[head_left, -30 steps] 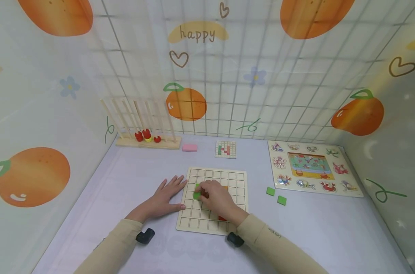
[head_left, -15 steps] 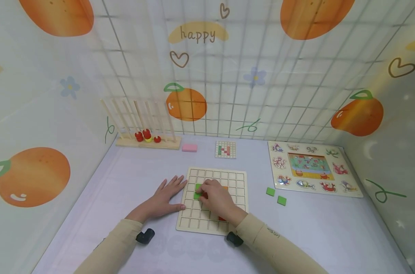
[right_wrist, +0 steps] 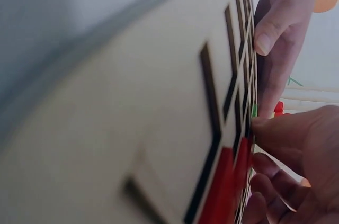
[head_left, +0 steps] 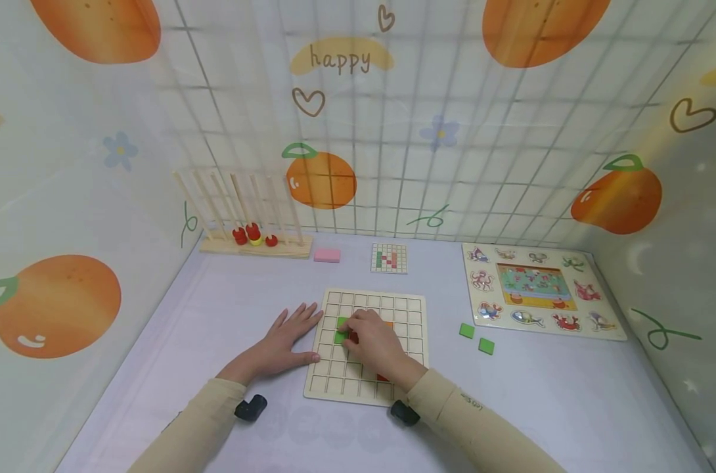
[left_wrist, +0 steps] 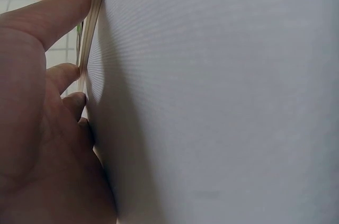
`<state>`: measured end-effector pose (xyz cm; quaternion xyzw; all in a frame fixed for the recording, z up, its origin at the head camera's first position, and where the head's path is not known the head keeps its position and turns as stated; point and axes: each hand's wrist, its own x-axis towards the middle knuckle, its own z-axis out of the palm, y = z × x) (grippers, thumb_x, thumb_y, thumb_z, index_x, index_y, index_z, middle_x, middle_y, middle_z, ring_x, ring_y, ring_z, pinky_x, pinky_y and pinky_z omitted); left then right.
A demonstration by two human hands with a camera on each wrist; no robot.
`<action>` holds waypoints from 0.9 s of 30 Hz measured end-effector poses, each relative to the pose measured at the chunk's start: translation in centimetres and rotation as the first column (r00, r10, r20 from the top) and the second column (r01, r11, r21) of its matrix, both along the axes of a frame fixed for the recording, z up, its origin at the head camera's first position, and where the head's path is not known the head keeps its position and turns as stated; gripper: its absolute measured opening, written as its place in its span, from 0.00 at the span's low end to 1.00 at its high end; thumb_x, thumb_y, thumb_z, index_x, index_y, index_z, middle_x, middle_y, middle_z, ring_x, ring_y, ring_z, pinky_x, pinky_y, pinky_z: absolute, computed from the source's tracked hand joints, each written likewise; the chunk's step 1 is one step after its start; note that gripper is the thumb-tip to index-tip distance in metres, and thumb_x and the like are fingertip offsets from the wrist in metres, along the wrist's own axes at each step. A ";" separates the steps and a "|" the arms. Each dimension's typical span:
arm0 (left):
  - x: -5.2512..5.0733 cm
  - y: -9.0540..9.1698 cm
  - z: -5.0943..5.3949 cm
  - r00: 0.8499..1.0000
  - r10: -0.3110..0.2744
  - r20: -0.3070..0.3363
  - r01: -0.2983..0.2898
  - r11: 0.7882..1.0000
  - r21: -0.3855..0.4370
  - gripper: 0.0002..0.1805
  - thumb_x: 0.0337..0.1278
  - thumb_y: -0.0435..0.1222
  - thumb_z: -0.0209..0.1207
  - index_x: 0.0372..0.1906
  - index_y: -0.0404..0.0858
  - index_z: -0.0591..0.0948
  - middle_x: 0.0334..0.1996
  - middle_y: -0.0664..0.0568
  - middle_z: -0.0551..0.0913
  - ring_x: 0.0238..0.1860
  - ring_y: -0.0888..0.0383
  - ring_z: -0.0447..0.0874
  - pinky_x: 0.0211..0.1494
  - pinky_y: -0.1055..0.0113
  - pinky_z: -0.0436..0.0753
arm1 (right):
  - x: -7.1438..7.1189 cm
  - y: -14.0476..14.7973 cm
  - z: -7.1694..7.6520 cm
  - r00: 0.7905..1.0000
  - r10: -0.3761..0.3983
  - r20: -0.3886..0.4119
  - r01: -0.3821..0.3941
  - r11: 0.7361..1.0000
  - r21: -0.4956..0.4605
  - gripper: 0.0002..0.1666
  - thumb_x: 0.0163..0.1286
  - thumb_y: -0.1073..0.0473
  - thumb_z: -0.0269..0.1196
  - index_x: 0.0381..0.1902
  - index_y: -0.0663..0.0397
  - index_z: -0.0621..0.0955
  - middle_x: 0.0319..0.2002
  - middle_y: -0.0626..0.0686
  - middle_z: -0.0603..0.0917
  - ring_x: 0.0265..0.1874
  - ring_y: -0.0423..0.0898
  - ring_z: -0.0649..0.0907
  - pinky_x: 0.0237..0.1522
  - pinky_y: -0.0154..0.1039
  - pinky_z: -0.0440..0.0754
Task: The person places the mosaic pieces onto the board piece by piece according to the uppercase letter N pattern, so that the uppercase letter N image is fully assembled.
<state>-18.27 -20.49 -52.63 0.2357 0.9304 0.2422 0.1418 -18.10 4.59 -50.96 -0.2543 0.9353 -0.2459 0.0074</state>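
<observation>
A square wooden grid board [head_left: 328, 381] lies on the table between my hands. My left hand [head_left: 287, 341] is spread flat on the table, thumb and fingertips touching the board's left edge. Over the board's middle, my right hand [head_left: 374, 341] has its fingers bent and pinches a small green tile [head_left: 339, 337] at a left-hand cell. A second green tile [head_left: 341, 322] sits just above it. Part of an orange tile [head_left: 389, 324] shows behind the right hand, and red tiles [right_wrist: 218, 189] sit in the grid in the right wrist view. The hand hides several middle cells.
Two loose green tiles [head_left: 467, 330] lie right of the board. Behind it are a patterned grid card [head_left: 389, 258] and a pink block [head_left: 327, 255]. A peg rack [head_left: 216, 246] with beads stands back left; a sea-animal puzzle board [head_left: 470, 282] lies at right.
The green tile at my right fingertips has shifted slightly and now lines up with the green tile above it. My left hand has stayed still.
</observation>
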 end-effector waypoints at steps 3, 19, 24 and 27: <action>0.0 0.0 0.0 1.000 -0.002 -0.001 0.002 1.000 0.004 0.51 0.62 0.62 0.62 0.82 0.50 0.54 0.83 0.55 0.44 0.82 0.51 0.34 0.81 0.44 0.33 | 0.1 0.1 0.0 1.000 -0.013 0.012 0.013 1.000 -0.004 0.10 0.68 0.55 0.70 0.47 0.44 0.89 0.44 0.44 0.81 0.44 0.41 0.76 0.44 0.34 0.81; 0.0 0.1 0.1 1.000 0.003 0.005 -0.002 1.000 -0.016 0.51 0.61 0.64 0.61 0.83 0.51 0.52 0.83 0.56 0.43 0.82 0.52 0.33 0.81 0.45 0.32 | 1.2 2.6 1.3 0.992 -0.075 0.099 0.084 0.992 -0.092 0.10 0.69 0.55 0.67 0.46 0.46 0.88 0.41 0.44 0.82 0.41 0.42 0.77 0.40 0.36 0.81; 0.1 0.2 0.2 1.000 0.008 0.010 -0.008 1.000 -0.014 0.52 0.60 0.63 0.62 0.83 0.49 0.53 0.83 0.55 0.44 0.82 0.51 0.33 0.81 0.45 0.32 | 1.6 4.2 1.4 0.989 -0.097 0.114 0.110 0.986 -0.121 0.09 0.70 0.55 0.67 0.46 0.44 0.88 0.39 0.42 0.81 0.39 0.43 0.76 0.36 0.36 0.78; 0.2 0.2 0.2 1.000 0.013 0.007 -0.012 1.000 -0.017 0.52 0.60 0.63 0.62 0.83 0.49 0.53 0.83 0.55 0.44 0.82 0.51 0.33 0.81 0.46 0.32 | 1.8 5.1 1.3 0.986 -0.118 0.115 0.130 0.985 -0.111 0.09 0.70 0.55 0.67 0.46 0.44 0.88 0.38 0.41 0.80 0.38 0.41 0.74 0.35 0.36 0.77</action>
